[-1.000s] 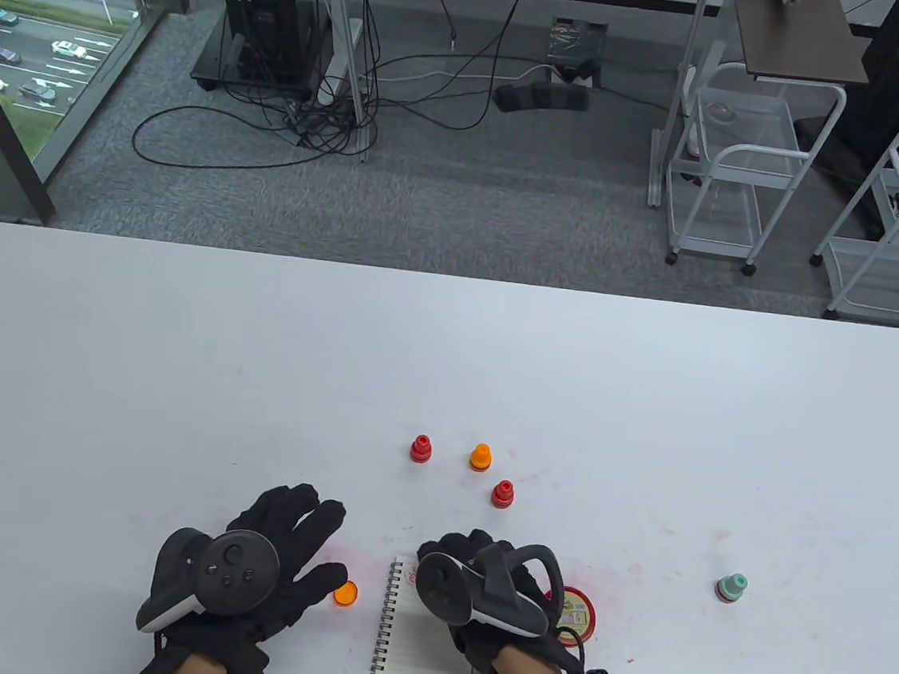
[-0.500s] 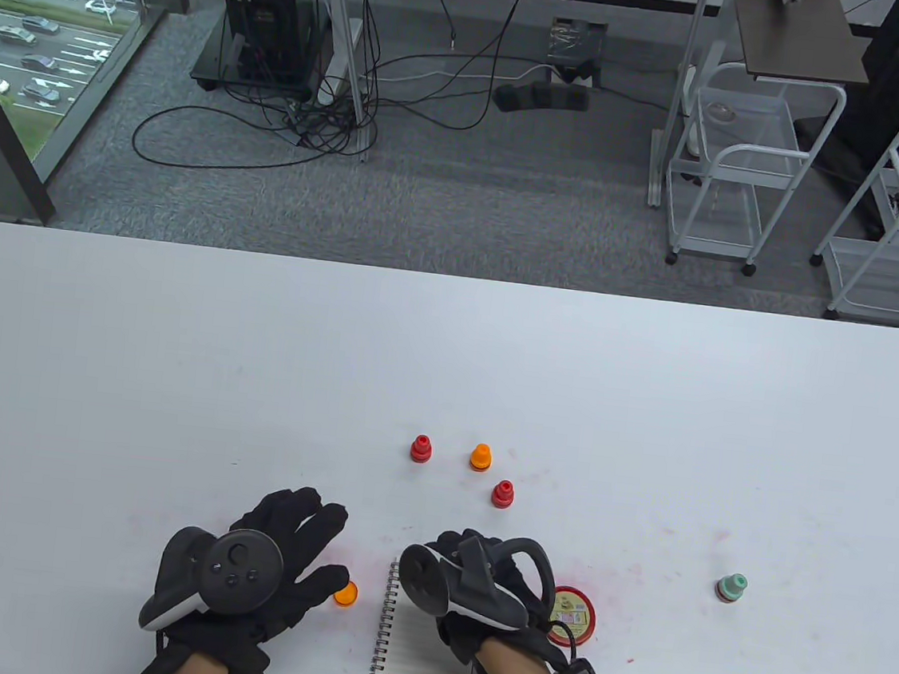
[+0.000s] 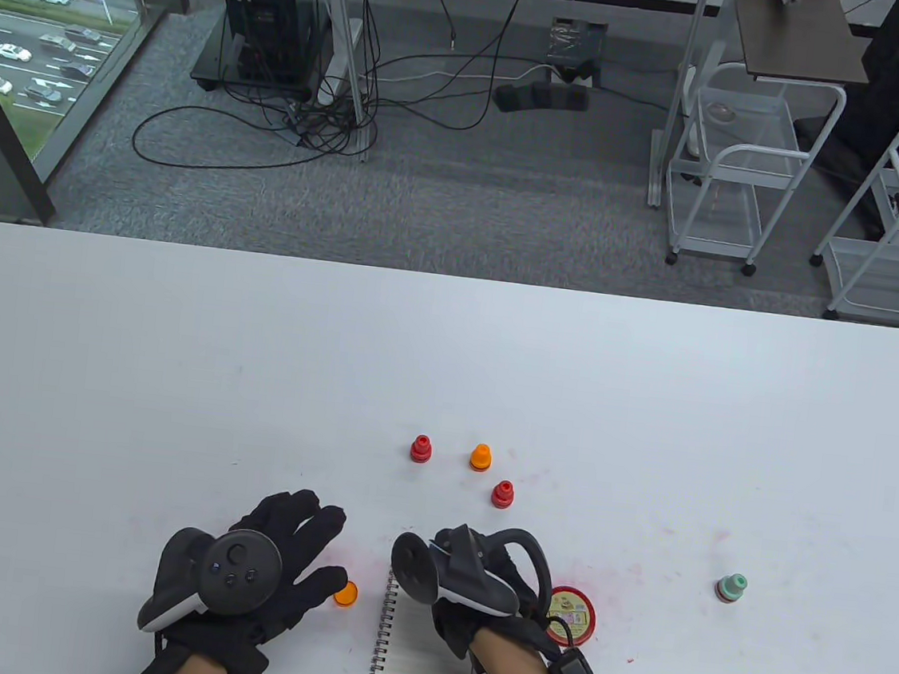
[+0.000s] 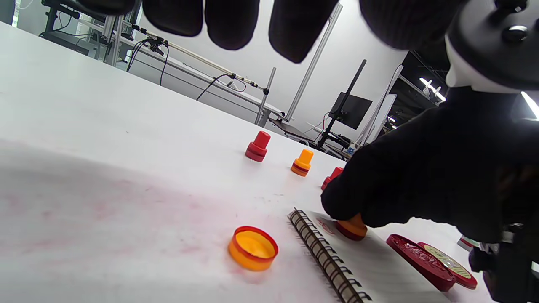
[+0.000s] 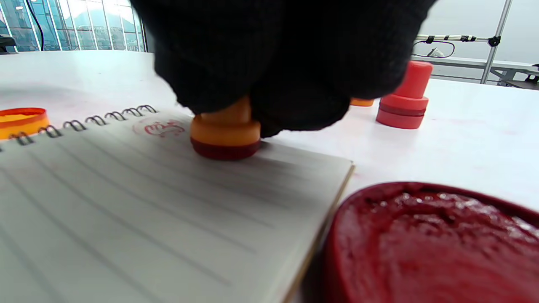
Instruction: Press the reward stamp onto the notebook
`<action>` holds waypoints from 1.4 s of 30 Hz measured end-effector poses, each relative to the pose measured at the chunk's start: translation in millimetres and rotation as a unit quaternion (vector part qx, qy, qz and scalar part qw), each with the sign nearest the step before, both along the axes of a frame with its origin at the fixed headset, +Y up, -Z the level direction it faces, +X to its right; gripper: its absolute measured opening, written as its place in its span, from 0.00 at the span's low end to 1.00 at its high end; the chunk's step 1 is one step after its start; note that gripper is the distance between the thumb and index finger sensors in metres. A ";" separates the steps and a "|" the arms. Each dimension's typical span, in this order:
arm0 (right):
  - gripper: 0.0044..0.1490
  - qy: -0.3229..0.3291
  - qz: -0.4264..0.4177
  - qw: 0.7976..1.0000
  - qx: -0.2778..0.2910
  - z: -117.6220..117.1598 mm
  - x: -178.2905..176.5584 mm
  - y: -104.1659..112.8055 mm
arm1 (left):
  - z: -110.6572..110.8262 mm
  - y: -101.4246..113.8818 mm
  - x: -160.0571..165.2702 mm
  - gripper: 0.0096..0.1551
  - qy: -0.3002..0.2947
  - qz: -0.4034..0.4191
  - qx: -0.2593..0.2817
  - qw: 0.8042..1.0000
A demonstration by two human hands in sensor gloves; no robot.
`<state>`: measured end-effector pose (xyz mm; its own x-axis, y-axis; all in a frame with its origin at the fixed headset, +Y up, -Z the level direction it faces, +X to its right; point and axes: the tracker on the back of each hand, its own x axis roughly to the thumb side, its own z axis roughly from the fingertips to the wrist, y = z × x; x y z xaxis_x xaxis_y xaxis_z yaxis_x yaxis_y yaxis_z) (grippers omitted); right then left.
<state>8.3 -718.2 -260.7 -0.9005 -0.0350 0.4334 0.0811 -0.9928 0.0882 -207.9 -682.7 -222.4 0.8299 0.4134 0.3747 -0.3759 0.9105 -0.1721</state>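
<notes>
A lab or office workspace: a white worktop (image 3: 176,340) on grey carpet, tangled cables (image 3: 320,115) beside a black equipment rack (image 3: 263,8), white wire trolleys (image 3: 735,174), and a window (image 3: 40,29) overlooking a busy road

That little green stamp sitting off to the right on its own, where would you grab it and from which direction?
Pinch the green stamp by its narrow top knob, coming straight down from above. It stands upright on the table with the wider base down, so the knob is the slim part that fingers can close around. Nothing stands close beside it, so any side is free; the right hand is nearer.
</notes>
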 end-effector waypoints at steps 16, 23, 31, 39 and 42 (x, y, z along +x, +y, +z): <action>0.26 0.021 0.046 0.998 0.049 8.3 -6.8 1.1 | -0.1 -0.5 1.6 0.46 -0.001 -0.004 -0.005 1.000; 0.26 -0.007 -0.032 0.999 0.007 -1.4 10.8 0.3 | -0.7 -2.5 2.9 0.46 -0.004 -0.004 -0.013 1.000; 0.27 0.007 -0.091 0.995 0.052 16.4 33.0 2.3 | -1.8 -4.2 3.1 0.46 -0.005 -0.002 -0.018 1.000; 0.27 -0.070 -0.223 0.969 0.076 30.9 99.4 36.4 | -4.6 -11.9 8.5 0.47 -0.012 -0.015 -0.036 0.999; 0.27 -0.095 -0.269 0.955 0.084 37.2 120.8 40.6 | -5.8 -16.1 12.3 0.48 -0.017 -0.026 -0.040 0.999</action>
